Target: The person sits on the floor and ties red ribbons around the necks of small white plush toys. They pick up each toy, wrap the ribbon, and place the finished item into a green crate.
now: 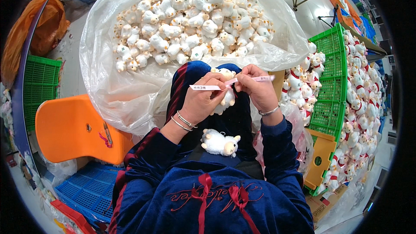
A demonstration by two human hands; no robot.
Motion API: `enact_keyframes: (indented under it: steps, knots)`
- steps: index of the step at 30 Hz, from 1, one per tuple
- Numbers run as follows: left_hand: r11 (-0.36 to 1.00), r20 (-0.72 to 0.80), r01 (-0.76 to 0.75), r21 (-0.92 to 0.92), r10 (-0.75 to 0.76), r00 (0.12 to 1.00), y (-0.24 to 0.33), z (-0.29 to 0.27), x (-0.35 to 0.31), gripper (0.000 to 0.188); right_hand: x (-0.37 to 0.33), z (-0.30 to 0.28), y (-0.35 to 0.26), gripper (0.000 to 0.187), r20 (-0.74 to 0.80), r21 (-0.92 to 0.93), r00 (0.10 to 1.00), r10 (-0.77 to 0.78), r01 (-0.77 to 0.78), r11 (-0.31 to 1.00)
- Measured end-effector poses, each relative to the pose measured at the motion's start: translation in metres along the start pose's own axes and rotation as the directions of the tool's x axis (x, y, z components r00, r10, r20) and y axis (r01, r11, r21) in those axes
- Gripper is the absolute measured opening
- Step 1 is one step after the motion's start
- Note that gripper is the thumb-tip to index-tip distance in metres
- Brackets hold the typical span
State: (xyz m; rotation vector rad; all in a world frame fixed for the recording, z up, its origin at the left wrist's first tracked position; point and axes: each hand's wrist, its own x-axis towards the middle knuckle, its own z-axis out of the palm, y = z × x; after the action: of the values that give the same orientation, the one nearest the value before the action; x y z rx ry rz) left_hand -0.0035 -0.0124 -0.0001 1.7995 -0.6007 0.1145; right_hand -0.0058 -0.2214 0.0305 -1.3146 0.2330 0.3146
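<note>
A white plush sheep [225, 104] stands between my knees, its cream head up, partly hidden by my hands. Around its neck lies a pale pink ribbon [206, 87] with dark print, its two ends sticking out left and right. My left hand [203, 99] pinches the ribbon at the sheep's neck. My right hand [257, 92] pinches the same ribbon close beside it, fingers nearly meeting the left ones. A second plush sheep [219, 143] lies on its side in my lap, without a ribbon that I can see.
Ahead is a clear plastic sheet [102, 47] heaped with plush sheep [173, 30]. At right, a green crate [328, 78] borders many sheep with red neckbands [357, 121]. An orange chair [65, 125] holding small snips [107, 134] is at left, above a blue crate [89, 190].
</note>
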Motion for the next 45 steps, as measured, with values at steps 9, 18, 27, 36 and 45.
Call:
enact_keyframes:
  steps: [9, 18, 27, 36, 45]
  knots:
    - [0.987, -0.030, -0.091, 0.133, 0.096, 0.995, -0.003, 0.002, 0.000, 0.016, -0.012, 0.001, -0.005, 0.025, 0.114, 0.174, 0.986, 0.120, -0.139, 0.975]
    - [0.991, -0.039, 0.018, 0.134, -0.013, 0.999, 0.004, 0.003, 0.002, 0.015, -0.038, -0.035, -0.002, 0.018, 0.313, -0.221, 0.902, 0.298, -0.236, 0.946]
    - [0.997, -0.075, 0.025, 0.068, -0.019, 0.997, 0.001, 0.003, 0.005, 0.012, -0.010, -0.006, -0.003, 0.011, 0.213, -0.204, 0.977, 0.004, 0.040, 0.978]
    - [0.989, -0.097, 0.118, -0.090, -0.126, 0.987, 0.003, 0.004, 0.002, 0.010, 0.006, 0.020, 0.002, 0.018, 0.201, -0.790, 0.933, -0.298, 0.335, 0.514]
    - [0.981, -0.032, 0.059, -0.182, -0.066, 0.997, -0.009, 0.004, -0.003, 0.008, 0.006, 0.022, 0.018, 0.015, 0.354, -0.850, 0.844, -0.403, 0.469, 0.237]
